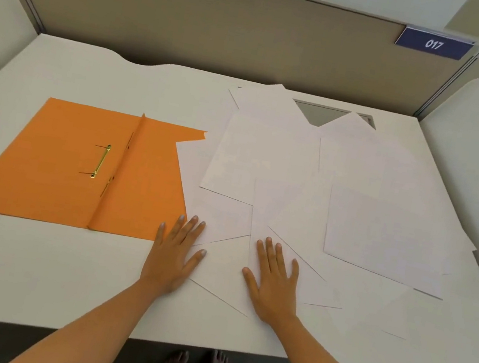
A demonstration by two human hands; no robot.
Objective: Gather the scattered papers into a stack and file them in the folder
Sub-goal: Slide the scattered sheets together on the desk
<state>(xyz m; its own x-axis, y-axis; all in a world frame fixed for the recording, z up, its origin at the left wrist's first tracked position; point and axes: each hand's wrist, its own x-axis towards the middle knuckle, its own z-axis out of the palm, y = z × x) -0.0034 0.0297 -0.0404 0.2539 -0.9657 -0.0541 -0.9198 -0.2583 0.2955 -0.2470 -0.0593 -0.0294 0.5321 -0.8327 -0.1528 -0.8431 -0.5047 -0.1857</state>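
Left hand (175, 253) and right hand (274, 279) lie flat, fingers straight and spread, at the near edge of the scattered papers (382, 230) — these fan toward one o'clock; open folder (52, 172) at ten o'clock. Advisable: sweep sheets inward under light pressure — avoid creasing corners.

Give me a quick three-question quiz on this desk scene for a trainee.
1. True or false: the folder lies open on the desk.
2. The papers are: A, in one neat stack; B, scattered and overlapping; C, inside the folder.
3. Short answer: is either hand gripping a sheet?

Key: 1 true. 2 B. 3 No; the left hand and right hand lie flat with straight fingers.
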